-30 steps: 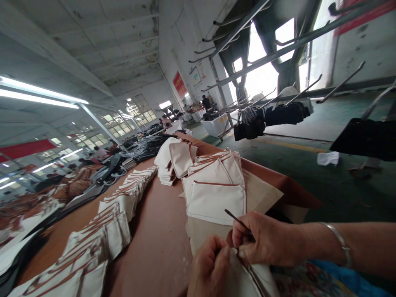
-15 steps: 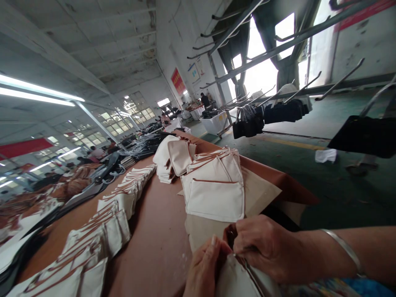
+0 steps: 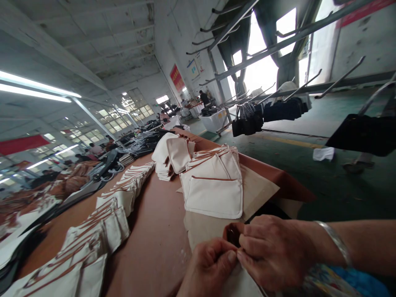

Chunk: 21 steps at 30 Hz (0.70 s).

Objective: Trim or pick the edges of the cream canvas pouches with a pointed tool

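Observation:
Both my hands meet at the bottom edge over a cream canvas pouch (image 3: 244,284) with brown trim. My left hand (image 3: 210,268) pinches the pouch's top edge between thumb and fingers. My right hand (image 3: 275,251), a silver bangle on its wrist, grips the same spot, beside a brown leather tab (image 3: 232,233). A stack of finished cream pouches (image 3: 213,185) lies just beyond my hands on a sheet of brown paper (image 3: 260,192).
A long brown table (image 3: 154,231) runs away from me. Rows of pouches (image 3: 114,214) line its left side and another pile (image 3: 173,154) sits farther back. Black bags (image 3: 247,121) hang from metal racks on the right. People work in the distance.
The thin dark tool that stuck up from my right hand is no longer seen. My hands have closed together on the pouch edge, and the view has tipped up slightly.

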Each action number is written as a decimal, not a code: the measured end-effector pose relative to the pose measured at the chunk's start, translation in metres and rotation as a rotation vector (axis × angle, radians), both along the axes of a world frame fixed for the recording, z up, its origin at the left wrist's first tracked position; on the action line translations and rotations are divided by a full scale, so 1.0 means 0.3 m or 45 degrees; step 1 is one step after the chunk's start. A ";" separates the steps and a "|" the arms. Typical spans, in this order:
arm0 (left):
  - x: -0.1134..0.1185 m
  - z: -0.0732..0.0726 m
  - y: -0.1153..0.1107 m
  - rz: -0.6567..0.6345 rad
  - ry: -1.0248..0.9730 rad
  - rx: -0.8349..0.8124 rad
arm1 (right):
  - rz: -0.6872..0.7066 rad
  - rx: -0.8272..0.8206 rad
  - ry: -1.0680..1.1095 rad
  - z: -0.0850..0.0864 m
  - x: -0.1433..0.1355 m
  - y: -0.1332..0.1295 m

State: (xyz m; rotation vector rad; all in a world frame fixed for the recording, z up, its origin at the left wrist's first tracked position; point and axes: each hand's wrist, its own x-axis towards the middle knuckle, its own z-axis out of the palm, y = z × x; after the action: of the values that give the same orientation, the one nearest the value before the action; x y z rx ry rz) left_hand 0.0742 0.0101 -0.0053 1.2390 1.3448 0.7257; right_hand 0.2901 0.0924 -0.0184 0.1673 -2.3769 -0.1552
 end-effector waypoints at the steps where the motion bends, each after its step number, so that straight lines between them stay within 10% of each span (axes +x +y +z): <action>1: 0.002 0.009 -0.003 -0.011 0.091 0.090 | 0.024 -0.141 -0.033 0.001 0.005 0.000; 8: 0.007 0.023 -0.026 -0.001 0.579 0.630 | 0.032 -1.738 -0.256 0.101 0.022 0.009; 13: 0.008 -0.005 -0.031 0.004 0.631 0.804 | 0.324 -1.877 -0.421 0.137 0.009 0.030; 21: 0.018 -0.004 -0.039 0.048 0.631 0.759 | 0.246 -1.832 -0.591 0.122 -0.007 0.056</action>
State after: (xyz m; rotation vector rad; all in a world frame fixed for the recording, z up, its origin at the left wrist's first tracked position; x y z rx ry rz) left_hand 0.0795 -0.0017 -0.0066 1.9670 1.6092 0.9225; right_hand 0.2879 0.1092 0.0181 -0.2897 -2.2819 1.7691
